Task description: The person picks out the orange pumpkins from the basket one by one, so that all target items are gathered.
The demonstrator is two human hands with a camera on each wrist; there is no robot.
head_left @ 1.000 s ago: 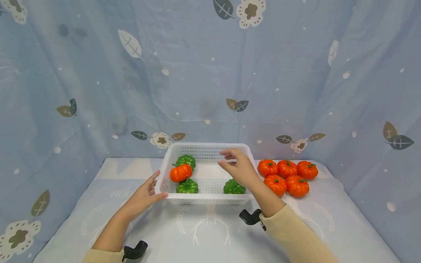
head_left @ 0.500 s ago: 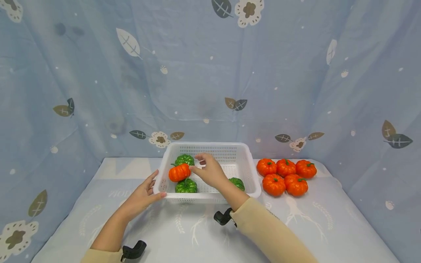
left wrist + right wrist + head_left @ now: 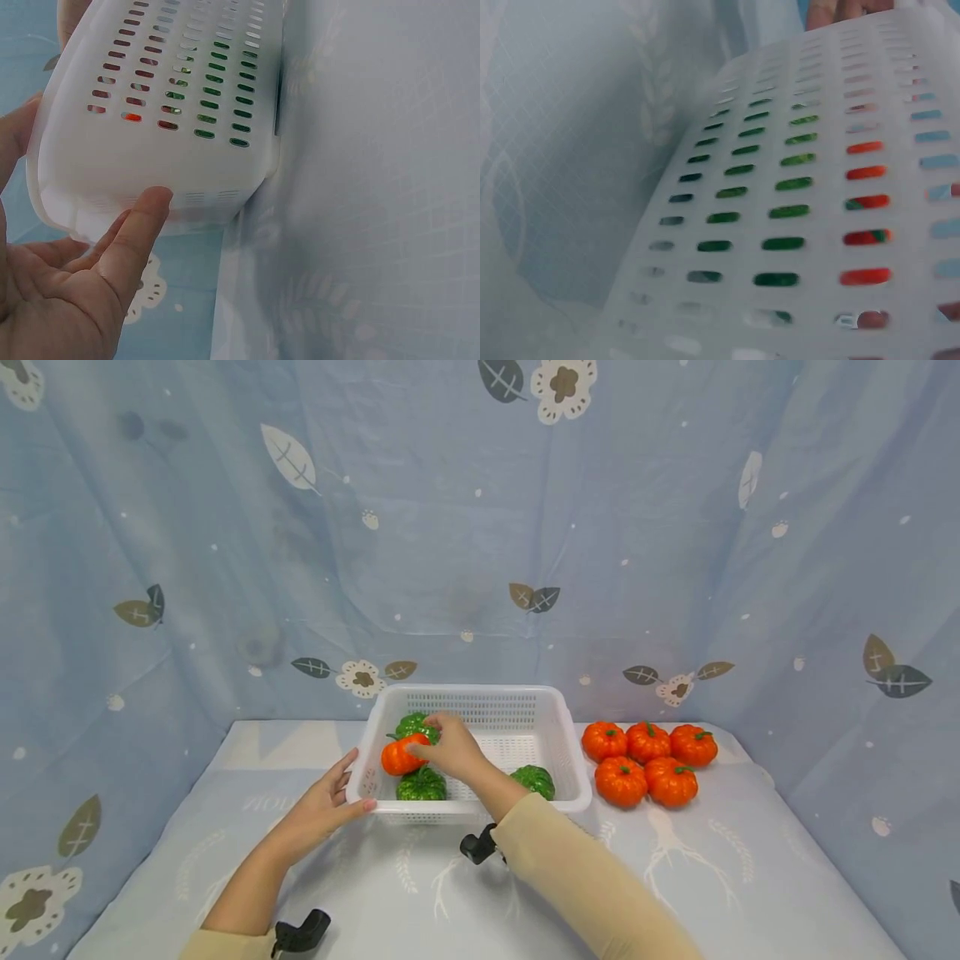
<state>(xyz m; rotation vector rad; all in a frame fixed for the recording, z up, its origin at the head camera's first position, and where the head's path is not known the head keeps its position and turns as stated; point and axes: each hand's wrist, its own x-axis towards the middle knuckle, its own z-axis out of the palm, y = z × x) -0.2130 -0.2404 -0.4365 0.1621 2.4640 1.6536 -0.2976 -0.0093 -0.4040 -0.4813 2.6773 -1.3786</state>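
Note:
A white perforated basket [image 3: 480, 807] stands at the table's far side. My left hand [image 3: 318, 810] holds its left front corner, thumb on the front rim and fingers along the end wall; the left wrist view shows the thumb [image 3: 142, 225] on the basket. Inside, an orange toy pumpkin [image 3: 397, 757] leans among two green ones [image 3: 422, 785]. My right hand [image 3: 453, 750] reaches in, thumb against the orange pumpkin's right side, fingertips at its back edge. How firmly they close round it is hidden. Through the right wrist view's basket wall [image 3: 825, 225], orange and green show.
Another green pumpkin [image 3: 534, 781] sits in the basket's right front corner, beside my right forearm. Several orange pumpkins [image 3: 621, 781] stand in two rows on the table to the right. A blue patterned curtain [image 3: 480, 527] hangs behind and at both sides.
My right hand has moved left across the basket and down to the orange pumpkin, which lies where it was. The left hand has stayed on the basket's corner.

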